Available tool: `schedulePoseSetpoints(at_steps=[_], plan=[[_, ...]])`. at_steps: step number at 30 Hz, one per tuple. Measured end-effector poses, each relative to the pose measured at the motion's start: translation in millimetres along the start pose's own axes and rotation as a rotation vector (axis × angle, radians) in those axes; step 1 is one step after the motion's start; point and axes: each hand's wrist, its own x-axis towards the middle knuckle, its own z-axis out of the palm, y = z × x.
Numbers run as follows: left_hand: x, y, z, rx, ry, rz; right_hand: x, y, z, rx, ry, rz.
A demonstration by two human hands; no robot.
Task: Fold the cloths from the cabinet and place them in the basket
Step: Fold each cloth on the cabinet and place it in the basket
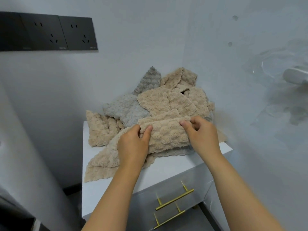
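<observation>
The white cabinet (pixel 166 172) carries a heap of beige and grey fluffy cloths (pixel 166 100). The front beige fluffy cloth (pixel 166 135) is pinched at its upper edge by left hand (pixel 131 144) and right hand (pixel 201 132), fingers (pixel 184 124) curled on it. Yank it and tangled neighbours probably slide off.

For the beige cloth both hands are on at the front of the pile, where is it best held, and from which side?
By its raised upper edge, one hand toward each end, reaching in from the near side. The beige cloth lies draped over the pile with that edge lifted free, and the left hand and right hand pinch it there.
</observation>
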Motion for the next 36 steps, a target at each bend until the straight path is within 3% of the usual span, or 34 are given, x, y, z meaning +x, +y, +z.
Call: schedulePoseSetpoints(at_steps=[4, 7, 10, 13, 19, 25, 30, 36], plan=[[0.3, -2.2, 1.4, 0.000, 0.010, 0.000, 0.4, 1.3, -9.4, 0.069, -0.155, 0.064], [-0.1, -4.9, -0.6, 0.028, -0.035, 0.119, 1.0, -0.3, -22.9, 0.031, -0.273, 0.094], [-1.0, -0.3, -10.0, 0.025, -0.121, 0.242, 1.1, -0.9, -31.9, 0.045, -0.249, 0.104], [0.5, 12.5, -17.2, -0.156, -0.150, 0.186, 3.4, -10.5, -33.0, 0.160, -0.144, 0.112], [57.2, 63.3, -26.1, -0.421, -0.185, 0.048, 58.5, -49.5, -44.3, 0.124, 0.027, 0.034], [131.1, 104.6, -34.8, -0.448, -0.478, -0.064, 116.5, -85.6, -66.6, 0.127, 0.003, 0.002], [155.1, 124.4, -44.9, -0.379, -0.396, 0.090, 134.3, -102.3, -81.3, 0.233, -0.080, 0.022], [156.0, 133.5, -57.9, -0.285, -0.654, -0.168, 141.3, -118.7, -98.0, 0.401, -0.102, 0.061]])
